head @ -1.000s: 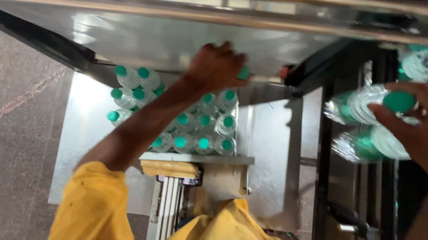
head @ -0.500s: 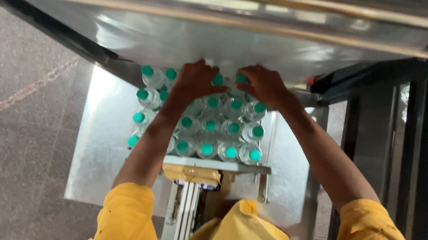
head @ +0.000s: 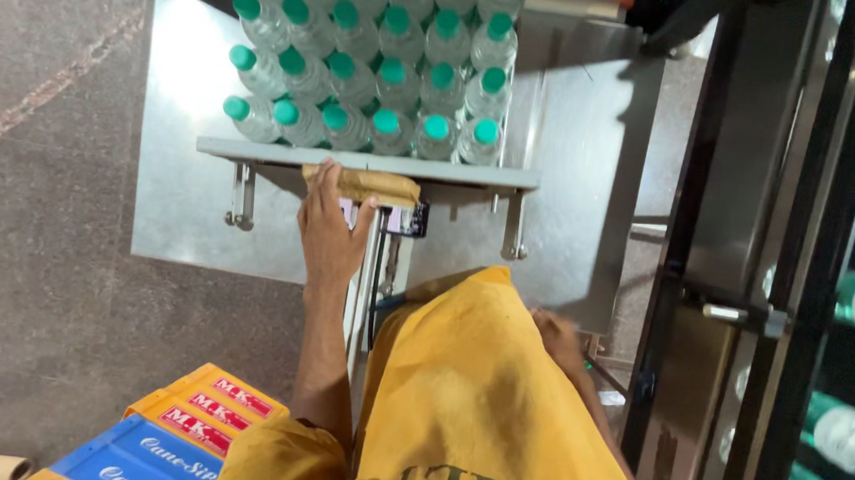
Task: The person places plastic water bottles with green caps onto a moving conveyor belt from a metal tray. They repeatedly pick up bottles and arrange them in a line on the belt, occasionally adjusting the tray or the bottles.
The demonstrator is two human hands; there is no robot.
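Several clear bottles with green caps (head: 379, 66) stand packed in rows on a metal platform (head: 373, 164). My left hand (head: 331, 231) reaches below the platform's front edge, fingers stretched out. Its fingertips touch a brown taped block (head: 376, 185) fixed there, and its thumb lies by a small dark box (head: 407, 219). The hand holds nothing. My right hand (head: 556, 339) hangs low beside my yellow shirt (head: 476, 404), away from the bottles. Its fingers are mostly hidden behind the cloth.
A dark metal frame (head: 745, 292) runs down the right side, with more green-capped bottles (head: 846, 430) lying behind it. Blue and orange crates (head: 173, 433) sit at the lower left on the speckled stone floor (head: 36, 243). A steel sheet (head: 179, 213) hangs under the platform.
Both hands have come off the bottle tops. The left has dropped to the block under the platform edge, the right has lowered to my side, and the view has tilted downward.
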